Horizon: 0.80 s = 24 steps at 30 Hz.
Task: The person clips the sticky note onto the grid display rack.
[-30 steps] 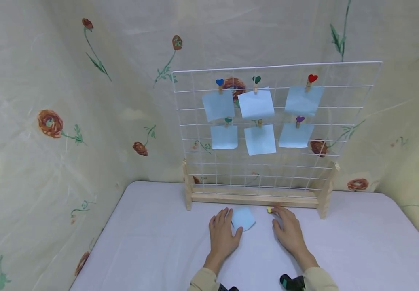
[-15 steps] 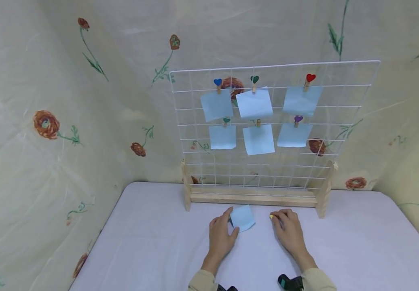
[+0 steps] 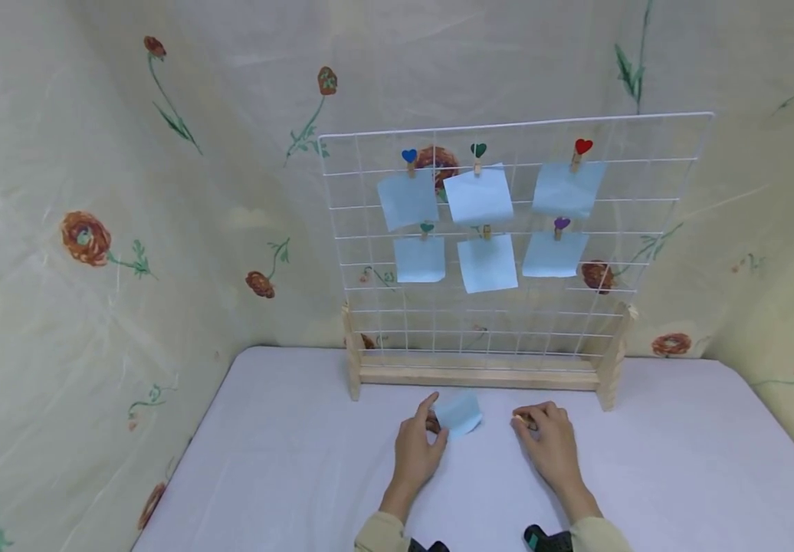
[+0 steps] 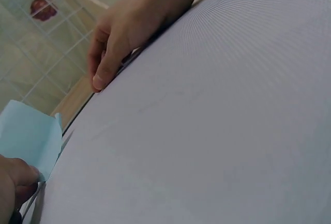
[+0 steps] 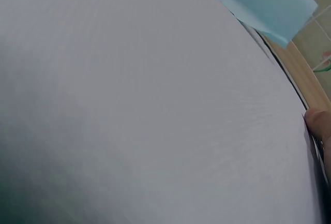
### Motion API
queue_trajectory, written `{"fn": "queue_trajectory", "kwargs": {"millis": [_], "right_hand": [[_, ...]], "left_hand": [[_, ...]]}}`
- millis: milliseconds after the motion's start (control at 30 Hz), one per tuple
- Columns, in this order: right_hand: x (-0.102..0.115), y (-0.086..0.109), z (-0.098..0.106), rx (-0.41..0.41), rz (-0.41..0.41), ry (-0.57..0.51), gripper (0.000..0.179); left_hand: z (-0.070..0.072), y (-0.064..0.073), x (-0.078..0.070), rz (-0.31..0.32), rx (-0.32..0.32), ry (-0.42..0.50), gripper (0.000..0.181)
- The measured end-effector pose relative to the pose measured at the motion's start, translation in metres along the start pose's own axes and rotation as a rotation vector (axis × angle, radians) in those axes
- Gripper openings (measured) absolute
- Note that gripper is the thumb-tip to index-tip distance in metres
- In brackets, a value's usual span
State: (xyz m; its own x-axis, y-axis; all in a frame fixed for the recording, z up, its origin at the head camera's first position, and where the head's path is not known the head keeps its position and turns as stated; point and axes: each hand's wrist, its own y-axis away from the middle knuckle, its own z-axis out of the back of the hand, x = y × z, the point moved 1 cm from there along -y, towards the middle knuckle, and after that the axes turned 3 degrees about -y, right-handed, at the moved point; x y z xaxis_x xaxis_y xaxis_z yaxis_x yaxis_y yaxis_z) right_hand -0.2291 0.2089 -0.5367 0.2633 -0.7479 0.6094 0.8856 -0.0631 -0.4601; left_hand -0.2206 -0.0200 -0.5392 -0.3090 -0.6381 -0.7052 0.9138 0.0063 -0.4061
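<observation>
My left hand [image 3: 418,454] pinches the left edge of a light blue paper note [image 3: 461,415] between thumb and fingers. In the left wrist view the note [image 4: 30,133] stands tilted up from the table, its edge at the thumb. My right hand [image 3: 554,451] is to the right of the note, fingertips together around a small clothespin [image 3: 527,421], yellowish and mostly hidden by the fingers. Behind both hands stands a white wire grid [image 3: 438,322] in a wooden base [image 3: 480,376]. Several blue notes [image 3: 487,264] hang on it from heart-topped clothespins [image 3: 576,155].
A white cloth covers the table [image 3: 287,452]. Flowered fabric [image 3: 231,153] hangs behind and at both sides. The grid's wooden feet [image 3: 608,381] stand close beyond the hands. Dark straps with devices [image 3: 547,539] are at the wrists.
My left fingers have curled onto the note's edge and it has tilted up slightly. My right hand has drawn the clothespin slightly back, tucking it between thumb and fingers.
</observation>
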Motion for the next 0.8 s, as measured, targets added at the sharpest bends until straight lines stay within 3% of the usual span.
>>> {"fn": "queue_trajectory", "kwargs": {"millis": [200,367,600,800], "right_hand": [[-0.005,0.005,0.002,0.007,-0.044,-0.036,0.014],[-0.004,0.003,0.001,-0.031,-0.032,-0.099,0.014],[-0.005,-0.007,0.000,-0.068,-0.040,-0.153,0.013],[-0.004,-0.008,0.001,-0.089,-0.097,-0.248,0.013]], "left_hand": [[-0.003,0.001,0.004,0.132,0.044,0.115,0.042],[0.002,0.000,0.006,0.228,0.031,0.252,0.023],[0.008,-0.011,0.005,0.259,-0.007,0.374,0.017],[0.008,-0.025,0.006,0.271,-0.046,0.587,0.017]]}}
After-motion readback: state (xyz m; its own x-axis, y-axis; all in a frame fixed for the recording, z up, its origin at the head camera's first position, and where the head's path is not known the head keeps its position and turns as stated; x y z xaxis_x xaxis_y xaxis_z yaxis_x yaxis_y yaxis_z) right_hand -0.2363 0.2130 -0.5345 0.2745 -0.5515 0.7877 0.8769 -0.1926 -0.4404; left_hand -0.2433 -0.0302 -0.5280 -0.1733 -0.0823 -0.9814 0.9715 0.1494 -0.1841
